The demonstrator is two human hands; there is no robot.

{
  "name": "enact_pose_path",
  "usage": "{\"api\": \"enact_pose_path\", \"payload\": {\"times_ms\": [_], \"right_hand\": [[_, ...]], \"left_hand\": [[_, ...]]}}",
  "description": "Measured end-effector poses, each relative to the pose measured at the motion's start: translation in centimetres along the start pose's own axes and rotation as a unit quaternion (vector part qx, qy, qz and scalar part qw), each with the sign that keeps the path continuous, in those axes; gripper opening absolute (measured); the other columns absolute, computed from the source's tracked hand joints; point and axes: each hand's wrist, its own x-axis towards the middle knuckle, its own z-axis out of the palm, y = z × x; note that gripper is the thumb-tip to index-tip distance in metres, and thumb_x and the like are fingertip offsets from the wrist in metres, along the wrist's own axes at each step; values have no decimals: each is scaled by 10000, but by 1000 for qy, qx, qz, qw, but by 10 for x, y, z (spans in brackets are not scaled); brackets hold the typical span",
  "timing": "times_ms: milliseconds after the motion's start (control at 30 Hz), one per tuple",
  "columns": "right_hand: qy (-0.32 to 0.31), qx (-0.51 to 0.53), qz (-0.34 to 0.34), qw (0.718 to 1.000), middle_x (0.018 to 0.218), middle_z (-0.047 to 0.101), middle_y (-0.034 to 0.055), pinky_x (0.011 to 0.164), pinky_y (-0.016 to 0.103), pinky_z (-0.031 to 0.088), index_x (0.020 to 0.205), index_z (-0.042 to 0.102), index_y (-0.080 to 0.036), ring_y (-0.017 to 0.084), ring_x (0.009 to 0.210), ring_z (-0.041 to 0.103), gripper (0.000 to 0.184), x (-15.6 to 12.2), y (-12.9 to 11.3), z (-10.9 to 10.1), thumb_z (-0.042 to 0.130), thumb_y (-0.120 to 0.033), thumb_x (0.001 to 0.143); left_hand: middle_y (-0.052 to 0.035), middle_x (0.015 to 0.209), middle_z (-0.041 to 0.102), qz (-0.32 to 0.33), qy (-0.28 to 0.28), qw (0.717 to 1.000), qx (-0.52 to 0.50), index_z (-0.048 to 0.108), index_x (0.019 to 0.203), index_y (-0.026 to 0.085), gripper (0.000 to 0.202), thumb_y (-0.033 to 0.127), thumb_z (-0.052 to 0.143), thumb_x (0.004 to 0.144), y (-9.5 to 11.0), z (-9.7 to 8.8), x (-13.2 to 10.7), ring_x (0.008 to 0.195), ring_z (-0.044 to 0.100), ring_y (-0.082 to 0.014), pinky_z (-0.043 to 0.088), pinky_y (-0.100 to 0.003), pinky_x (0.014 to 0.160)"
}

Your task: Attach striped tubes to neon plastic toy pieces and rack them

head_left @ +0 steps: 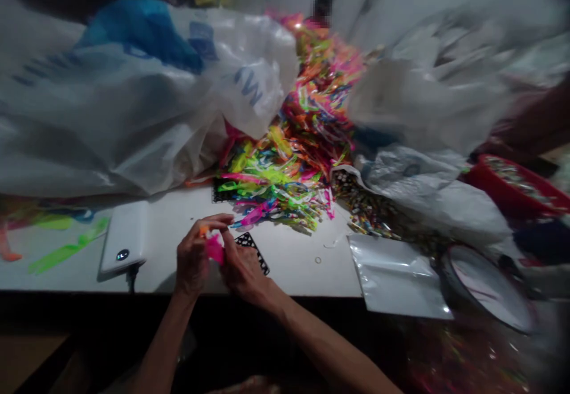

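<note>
My left hand (pixel 192 260) is closed around a small bright pink plastic piece (pixel 215 247), with a bit of orange (pixel 203 231) showing between its fingers. From the other side, my right hand (pixel 243 268) pinches at the same pink piece; its fingertips are partly hidden and blurred. Under and behind my right hand lies a black card with white spots (pixel 252 244). Just beyond both hands spreads a heap of neon plastic pieces (pixel 280 174) in green, yellow, pink and orange.
A white power bank (pixel 124 237) with a black cable lies left, near loose green strips (pixel 71 245). Large plastic sacks (pixel 133 115) flank the heap. To the right are small metallic-looking parts (pixel 369 207), a clear plastic bag (pixel 396 275), a round rimmed object (pixel 490 287) and a red container (pixel 512 186).
</note>
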Motion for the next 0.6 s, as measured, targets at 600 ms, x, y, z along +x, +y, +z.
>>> {"api": "enact_pose_path", "payload": {"times_ms": [600], "right_hand": [[28,-247,216,944,995,617,107,644,264,397,938,632,-155,197,826,592,187,-24,137,-121,506,-239,828]], "left_hand": [[-44,1075,488,55,91,985,133,357,1343,265,605,341,555,776,18,27,-14,943,504,-178,396,-329,879]]}}
